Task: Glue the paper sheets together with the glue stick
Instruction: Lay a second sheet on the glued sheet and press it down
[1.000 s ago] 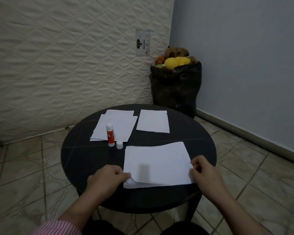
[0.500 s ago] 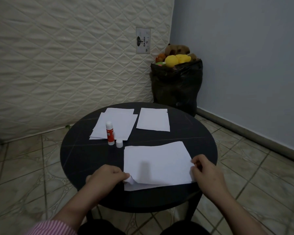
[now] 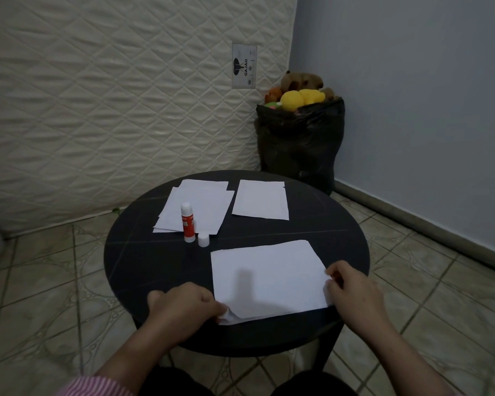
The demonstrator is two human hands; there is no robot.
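**Thin sheets, pinched at the corners**

The paper sheets [image 3: 269, 278] lie at the table's [image 3: 143, 261] near edge. The left hand [image 3: 183, 307] pinches the curling near-left corner; the right hand [image 3: 352, 292] pinches the right edge. Light, floppy, easily creased: corners seem the best hold.

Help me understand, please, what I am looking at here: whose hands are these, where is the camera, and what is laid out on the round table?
There is no machine here. A person wears a camera on the head, so it looks forward and down over their own arms.

The left hand pinches the near left corner of the paper sheets in front of them, where the top sheet curls up off the one beneath. The right hand grips the right edge of the same sheets.

On the round black table also stand an uncapped glue stick and, beside it, its white cap. Farther back lie a loose pile of paper and a single sheet. Behind the table, a black bag of soft toys sits in the corner.
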